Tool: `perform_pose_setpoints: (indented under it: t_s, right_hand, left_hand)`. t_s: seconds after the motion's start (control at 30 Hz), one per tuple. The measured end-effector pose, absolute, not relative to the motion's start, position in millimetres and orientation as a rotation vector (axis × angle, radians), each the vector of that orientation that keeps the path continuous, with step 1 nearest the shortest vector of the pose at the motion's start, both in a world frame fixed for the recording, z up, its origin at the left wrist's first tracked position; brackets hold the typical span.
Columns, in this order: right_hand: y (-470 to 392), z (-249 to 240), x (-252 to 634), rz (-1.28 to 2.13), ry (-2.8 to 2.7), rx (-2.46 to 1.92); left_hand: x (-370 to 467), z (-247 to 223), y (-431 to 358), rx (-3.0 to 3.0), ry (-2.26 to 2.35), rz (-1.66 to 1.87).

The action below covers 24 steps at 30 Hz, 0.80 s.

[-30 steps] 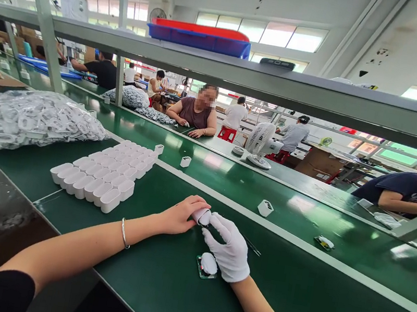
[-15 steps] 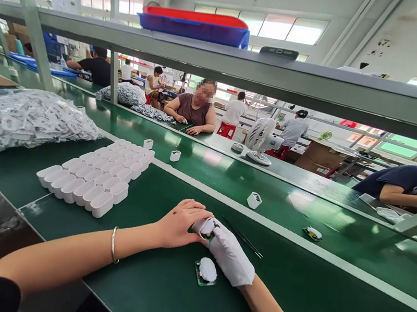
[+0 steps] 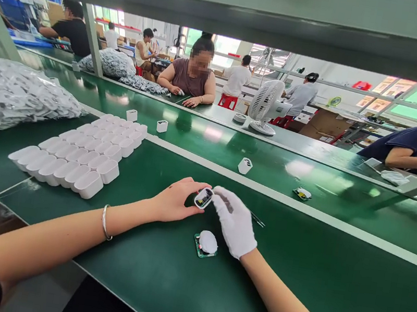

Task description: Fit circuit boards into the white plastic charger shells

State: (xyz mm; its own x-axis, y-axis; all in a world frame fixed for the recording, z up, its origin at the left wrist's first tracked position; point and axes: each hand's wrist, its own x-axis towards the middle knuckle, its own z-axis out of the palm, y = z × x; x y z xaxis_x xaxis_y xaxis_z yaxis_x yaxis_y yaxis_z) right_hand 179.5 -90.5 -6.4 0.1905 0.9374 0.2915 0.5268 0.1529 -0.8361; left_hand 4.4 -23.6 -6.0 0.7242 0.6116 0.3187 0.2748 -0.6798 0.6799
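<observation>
A small white oval plastic housing (image 3: 203,198) is held between the thumb and fingers of my bare left hand (image 3: 174,201). Its open end faces me, and a circuit board with a yellow part shows inside. Against the housing's right rim are the curled fingertips of my white-gloved right hand (image 3: 233,222); its grip is partly hidden. Just below, a green circuit board (image 3: 205,244) with a white oval piece on top lies on the bench. Dark tweezers (image 3: 257,219) lie behind the gloved hand, partly covered by it.
Rows of white housings (image 3: 74,153) stand left on the green bench (image 3: 158,274), near a bag of white parts (image 3: 12,96). Beyond the white strip are a filled housing (image 3: 245,166) and a board (image 3: 302,193). Co-workers and a fan (image 3: 266,104) are across; a shelf beam (image 3: 231,9) crosses overhead.
My view has tilted downward. The board that stuck out of the housing's opening now sits inside it. The gloved hand has turned from lying over the housing to its right side.
</observation>
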Motion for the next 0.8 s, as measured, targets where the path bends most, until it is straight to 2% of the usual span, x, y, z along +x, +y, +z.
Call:
perform_pose_setpoints:
  t_s: [0.07, 0.13, 0.2, 0.3, 0.43, 0.6, 0.67, 0.8]
  right_hand:
    - [-88.8, -5.0, 189.9, 0.06, -1.559, -1.801]
    - [-88.0, -3.7, 199.5, -0.219, -1.594, -2.159]
    - [-88.4, -3.0, 205.1, -0.231, -1.571, -2.457]
    - [-90.1, -3.2, 203.5, -0.232, -1.528, -2.624]
    - [-91.7, -2.6, 192.0, -0.33, -1.6, -2.574]
    - [-90.3, -0.8, 186.8, -0.268, -1.513, -2.505]
    - [-88.8, -0.5, 187.8, -0.123, -1.392, -2.298]
    - [-88.9, 1.3, 186.4, 0.284, -1.103, -1.608]
  left_hand:
    - [3.2, -7.5, -18.4, 2.152, 0.77, 0.674]
    - [1.6, -9.4, -13.3, 2.034, 0.835, 0.647]
    - [0.4, -11.1, -8.9, 1.96, 0.842, 0.637]
    - [0.4, -12.5, -4.4, 1.85, 0.815, 0.629]
    - [2.2, -13.8, -1.1, 1.787, 0.786, 0.63]
    - [2.3, -13.6, -0.3, 1.8, 0.789, 0.635]
    - [1.9, -13.1, -1.3, 1.813, 0.791, 0.638]
    - [1.5, -12.6, -4.7, 1.843, 0.771, 0.622]
